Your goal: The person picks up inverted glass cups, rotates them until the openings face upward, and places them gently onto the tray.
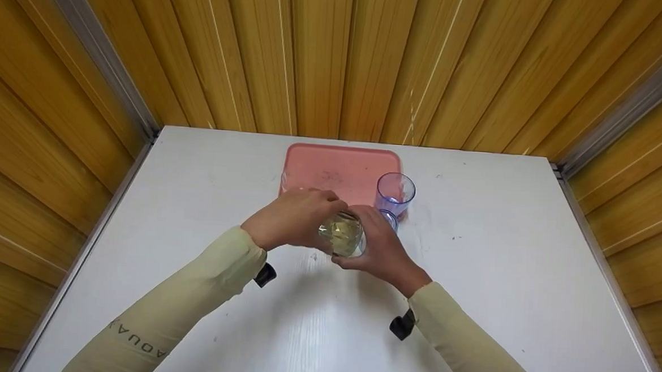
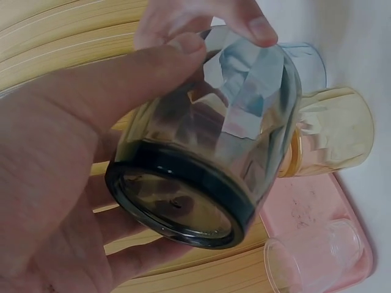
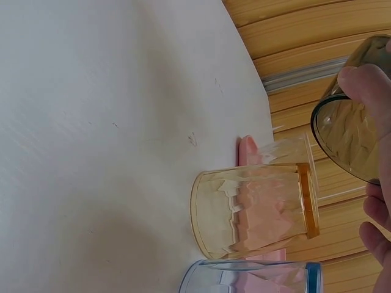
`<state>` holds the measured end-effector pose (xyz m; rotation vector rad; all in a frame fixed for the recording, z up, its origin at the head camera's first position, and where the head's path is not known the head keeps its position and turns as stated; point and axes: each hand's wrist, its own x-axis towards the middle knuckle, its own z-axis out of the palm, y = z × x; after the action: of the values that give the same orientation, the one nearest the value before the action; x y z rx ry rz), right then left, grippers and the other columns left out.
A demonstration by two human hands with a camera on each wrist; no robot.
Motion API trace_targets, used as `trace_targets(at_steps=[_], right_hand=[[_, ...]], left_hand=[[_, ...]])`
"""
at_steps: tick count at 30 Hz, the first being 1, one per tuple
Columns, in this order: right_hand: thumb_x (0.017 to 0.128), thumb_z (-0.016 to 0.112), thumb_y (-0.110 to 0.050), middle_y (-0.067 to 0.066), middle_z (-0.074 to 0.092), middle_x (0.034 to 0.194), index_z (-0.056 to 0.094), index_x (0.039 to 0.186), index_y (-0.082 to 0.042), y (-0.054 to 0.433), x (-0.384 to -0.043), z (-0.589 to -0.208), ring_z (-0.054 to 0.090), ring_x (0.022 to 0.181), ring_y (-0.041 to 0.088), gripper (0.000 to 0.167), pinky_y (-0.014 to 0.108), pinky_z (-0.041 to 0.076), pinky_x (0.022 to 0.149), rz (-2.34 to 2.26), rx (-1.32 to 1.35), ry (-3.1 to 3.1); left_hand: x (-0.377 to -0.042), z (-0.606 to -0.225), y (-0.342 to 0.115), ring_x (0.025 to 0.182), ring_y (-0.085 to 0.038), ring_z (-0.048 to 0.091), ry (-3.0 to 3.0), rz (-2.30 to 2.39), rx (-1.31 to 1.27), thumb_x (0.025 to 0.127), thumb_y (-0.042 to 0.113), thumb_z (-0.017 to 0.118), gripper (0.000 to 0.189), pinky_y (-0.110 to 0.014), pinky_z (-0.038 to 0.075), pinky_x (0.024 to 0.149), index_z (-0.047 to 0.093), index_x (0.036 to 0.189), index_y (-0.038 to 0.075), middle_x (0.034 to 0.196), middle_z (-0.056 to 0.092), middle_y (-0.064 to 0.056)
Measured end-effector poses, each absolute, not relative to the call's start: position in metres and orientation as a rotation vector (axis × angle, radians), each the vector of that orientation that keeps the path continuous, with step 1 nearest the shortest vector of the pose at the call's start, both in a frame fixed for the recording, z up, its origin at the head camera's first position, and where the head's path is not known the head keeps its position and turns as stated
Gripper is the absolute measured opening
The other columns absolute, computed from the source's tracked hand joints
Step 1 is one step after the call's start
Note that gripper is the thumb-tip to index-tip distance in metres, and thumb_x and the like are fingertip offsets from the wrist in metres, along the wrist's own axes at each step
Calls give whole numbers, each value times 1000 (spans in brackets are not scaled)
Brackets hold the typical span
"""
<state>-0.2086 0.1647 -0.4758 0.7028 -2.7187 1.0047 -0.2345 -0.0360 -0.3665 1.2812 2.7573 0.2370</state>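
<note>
My two hands hold a grey-tinted faceted glass tumbler (image 1: 342, 235) between them. My left hand (image 1: 298, 218) curls round it from the left, thumb along its side, and its thick dark base (image 2: 177, 195) faces the left wrist camera. My right hand (image 1: 383, 245) grips the tumbler from the right; the thin dark rim (image 3: 319, 143) shows in the right wrist view. Near the hands stand a yellow tumbler (image 3: 250, 210) with its thick amber base up, and a blue tumbler (image 3: 256, 281) beside it, also base up. In the head view, the hands hide the yellow one.
A pink tray (image 1: 337, 166) lies at the table's back edge, with a clear cup (image 2: 314, 253) on it. A blue-tinted glass (image 1: 396, 192) stands at the tray's right side. Wood-slat walls (image 1: 326, 55) enclose the white table (image 1: 502, 263) at the back and sides.
</note>
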Motion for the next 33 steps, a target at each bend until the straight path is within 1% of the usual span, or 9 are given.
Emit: trace_targets(at_steps=[8, 12, 16, 19, 21, 24, 28, 33], right_hand=[[66, 86, -46, -10, 48, 134, 39, 139, -24, 165, -208, -477, 46, 123, 7, 90, 36, 46, 106, 1033, 668, -2747], [66, 83, -53, -12, 46, 137, 37, 142, -28, 166, -208, -478, 44, 124, 7, 92, 38, 46, 107, 1077, 650, -2764], [63, 81, -61, -14, 43, 140, 34, 145, -33, 167, -207, -478, 43, 126, 8, 98, 41, 45, 107, 1151, 619, -2783], [61, 81, -63, -14, 42, 142, 32, 147, -32, 168, -207, -478, 43, 127, 10, 104, 44, 44, 107, 1196, 584, -2803], [60, 82, -62, -13, 42, 143, 31, 148, -29, 169, -207, -479, 44, 128, 12, 107, 46, 44, 107, 1216, 566, -2814], [61, 83, -58, -11, 43, 143, 30, 150, -28, 171, -206, -479, 44, 128, 13, 108, 46, 44, 107, 1230, 549, -2826], [65, 86, -49, -10, 47, 141, 31, 149, -31, 172, -206, -478, 47, 126, 14, 102, 45, 46, 106, 1269, 553, -2810], [67, 88, -39, -7, 50, 137, 35, 145, -28, 173, -206, -476, 49, 123, 15, 95, 47, 46, 105, 1289, 599, -2750]], left_hand=[[-233, -368, -35, 99, -19, 67, 2770, 218, 1273, 67, 39, 88, 66, -38, 55, 89, 63, 125, 19, 114, 70, -2], [-233, -367, -35, 99, -20, 67, 2773, 202, 1269, 67, 39, 87, 67, -39, 55, 90, 63, 126, 20, 115, 70, -3], [-233, -366, -37, 99, -20, 67, 2772, 200, 1269, 67, 43, 86, 68, -39, 55, 90, 62, 127, 21, 115, 70, -2], [-233, -365, -37, 100, -20, 67, 2769, 206, 1277, 68, 43, 86, 68, -40, 55, 89, 62, 126, 20, 115, 70, -2], [-234, -365, -38, 99, -20, 67, 2766, 220, 1286, 68, 43, 86, 66, -40, 55, 89, 63, 125, 20, 115, 70, -2], [-235, -364, -39, 99, -19, 67, 2766, 244, 1304, 68, 41, 87, 65, -39, 55, 88, 64, 124, 20, 114, 70, -1], [-235, -366, -40, 100, -17, 67, 2772, 271, 1325, 67, 40, 88, 66, -37, 56, 90, 63, 125, 21, 116, 69, 1], [-235, -367, -42, 103, -16, 66, 2768, 302, 1316, 66, 39, 88, 69, -37, 55, 92, 61, 127, 22, 118, 68, 1]])
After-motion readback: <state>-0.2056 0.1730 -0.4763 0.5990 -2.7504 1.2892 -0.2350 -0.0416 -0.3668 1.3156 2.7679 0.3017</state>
